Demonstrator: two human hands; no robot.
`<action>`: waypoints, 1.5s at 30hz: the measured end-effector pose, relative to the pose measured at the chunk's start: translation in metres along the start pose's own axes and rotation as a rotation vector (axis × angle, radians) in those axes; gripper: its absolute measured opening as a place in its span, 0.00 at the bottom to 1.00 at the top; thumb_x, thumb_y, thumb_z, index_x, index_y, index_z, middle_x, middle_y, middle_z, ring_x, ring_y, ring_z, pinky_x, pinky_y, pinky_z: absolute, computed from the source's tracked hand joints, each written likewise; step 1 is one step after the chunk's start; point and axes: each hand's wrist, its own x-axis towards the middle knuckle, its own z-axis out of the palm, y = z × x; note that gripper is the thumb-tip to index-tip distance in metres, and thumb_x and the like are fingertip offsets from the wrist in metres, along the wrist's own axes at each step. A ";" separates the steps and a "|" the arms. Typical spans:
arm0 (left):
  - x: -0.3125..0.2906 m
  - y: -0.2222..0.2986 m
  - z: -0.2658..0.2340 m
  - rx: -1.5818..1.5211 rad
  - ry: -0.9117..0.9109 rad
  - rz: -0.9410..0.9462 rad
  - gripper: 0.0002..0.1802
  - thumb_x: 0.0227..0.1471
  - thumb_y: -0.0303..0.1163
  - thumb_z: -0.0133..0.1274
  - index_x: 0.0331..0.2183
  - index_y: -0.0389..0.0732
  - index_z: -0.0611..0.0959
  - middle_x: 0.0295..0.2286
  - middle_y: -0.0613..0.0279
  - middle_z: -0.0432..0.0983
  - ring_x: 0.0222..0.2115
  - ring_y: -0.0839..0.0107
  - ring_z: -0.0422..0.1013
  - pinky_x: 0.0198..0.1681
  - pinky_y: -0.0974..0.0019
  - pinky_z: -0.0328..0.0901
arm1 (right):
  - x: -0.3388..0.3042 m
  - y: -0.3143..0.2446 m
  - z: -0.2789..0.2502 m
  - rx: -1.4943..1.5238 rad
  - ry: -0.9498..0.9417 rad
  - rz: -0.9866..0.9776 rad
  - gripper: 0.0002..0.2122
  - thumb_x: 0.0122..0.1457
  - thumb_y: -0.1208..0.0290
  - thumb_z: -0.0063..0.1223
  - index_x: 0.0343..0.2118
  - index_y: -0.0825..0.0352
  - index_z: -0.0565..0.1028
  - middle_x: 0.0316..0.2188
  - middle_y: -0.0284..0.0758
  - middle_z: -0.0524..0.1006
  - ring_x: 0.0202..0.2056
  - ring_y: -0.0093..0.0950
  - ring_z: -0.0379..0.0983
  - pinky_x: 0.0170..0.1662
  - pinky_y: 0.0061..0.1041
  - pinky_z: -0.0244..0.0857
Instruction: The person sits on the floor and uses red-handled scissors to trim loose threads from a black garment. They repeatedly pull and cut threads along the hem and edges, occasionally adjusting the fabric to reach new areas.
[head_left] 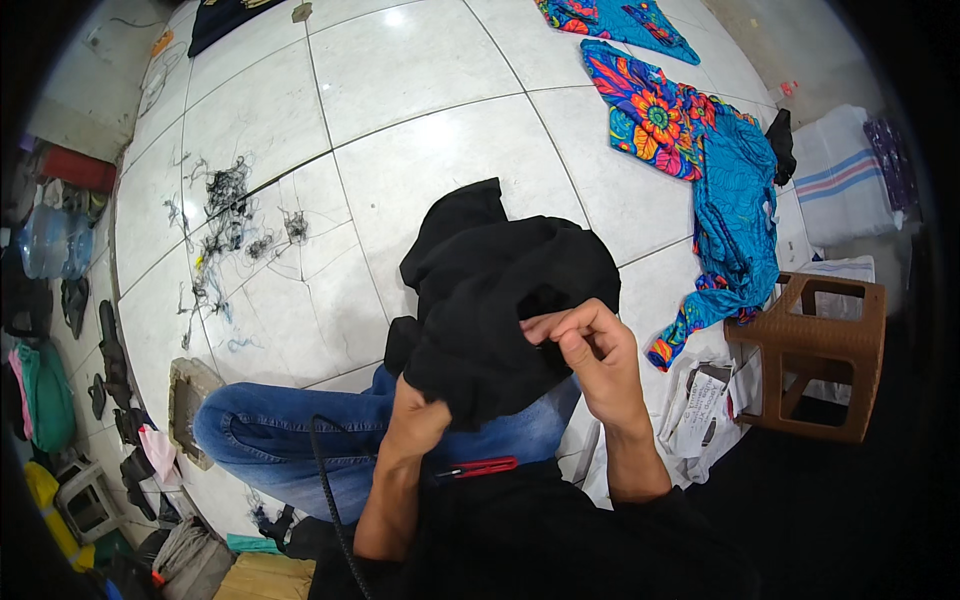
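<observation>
A bunched black garment (510, 270) lies over my lap and spreads onto the floor ahead. My left hand (415, 420) is closed in a fist around its near left edge. At a dark opening on the garment's right side is my right hand (600, 350), thumb and forefinger pinched together at the cloth. Its other fingertips reach into the opening and are partly hidden. A small red-handled cutting tool (485, 466) rests on my lap below the garment, between my forearms.
Black thread scraps (230, 200) litter the white tiles (410, 70) at left. Bright floral blue clothes (735, 190) lie at right by a brown plastic stool (810, 350) and a white plastic bag (700, 420). A stone tray (190, 400) sits beside my left knee.
</observation>
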 end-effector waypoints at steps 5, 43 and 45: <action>0.003 0.022 0.024 -0.470 -0.040 0.145 0.35 0.64 0.39 0.54 0.64 0.29 0.66 0.62 0.40 0.67 0.62 0.55 0.67 0.65 0.51 0.63 | -0.001 0.000 0.002 0.048 0.073 0.133 0.08 0.73 0.68 0.48 0.41 0.69 0.73 0.43 0.47 0.82 0.52 0.37 0.79 0.62 0.39 0.67; 0.028 0.026 0.034 0.076 0.246 0.210 0.32 0.71 0.54 0.41 0.55 0.32 0.74 0.42 0.47 0.82 0.41 0.62 0.81 0.47 0.59 0.76 | -0.013 -0.081 -0.053 -0.644 -1.076 0.433 0.20 0.74 0.60 0.44 0.40 0.70 0.85 0.35 0.42 0.85 0.40 0.48 0.81 0.45 0.41 0.73; 0.023 0.040 0.040 -0.001 0.049 0.087 0.33 0.71 0.55 0.39 0.56 0.32 0.74 0.44 0.45 0.82 0.42 0.60 0.81 0.48 0.58 0.76 | -0.021 -0.068 -0.040 -0.146 -0.845 0.235 0.26 0.73 0.52 0.42 0.51 0.74 0.79 0.49 0.47 0.81 0.52 0.52 0.74 0.55 0.42 0.69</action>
